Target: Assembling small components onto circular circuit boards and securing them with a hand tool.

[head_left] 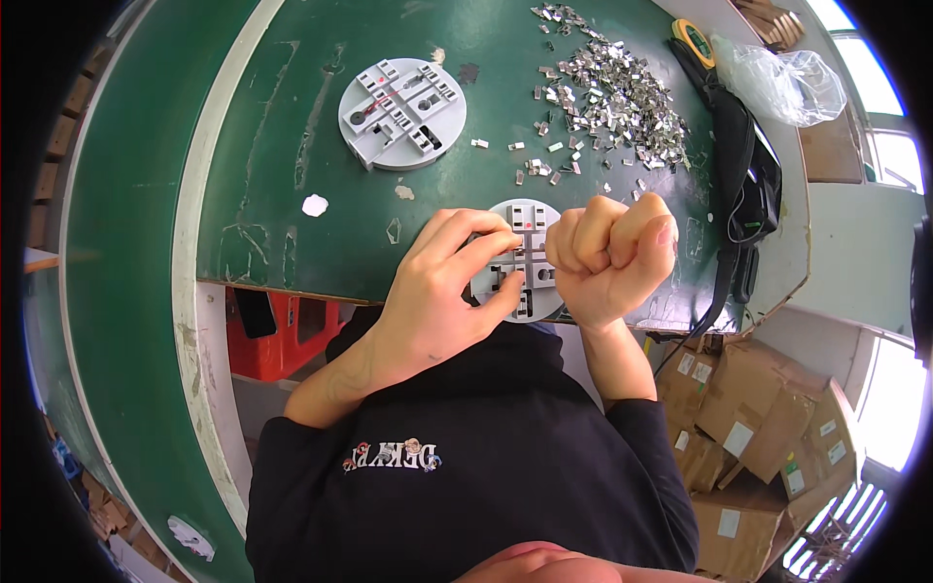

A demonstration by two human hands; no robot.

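A round grey fixture (530,210) with raised blocks and slots lies at the table's near edge, partly covered by my hands. My left hand (442,277) reaches over its left side. Its bent fingertips and thumb grip the blocks in the fixture's middle, with a gap showing between thumb and fingers. Against the fixture's right side, my right hand (614,257) is curled into a fist. Whatever that fist may hold is hidden. Beyond the hands, a heap of small shiny metal clips (632,102) spreads over the table, with several loose ones nearer the fixture.
A second round grey fixture (452,112) sits farther back on the green table (292,194). On the right are a black bag (748,175), a tape roll (693,44) and a clear plastic bag (787,83). Cardboard boxes (758,418) and a red stool (282,340) stand below table height.
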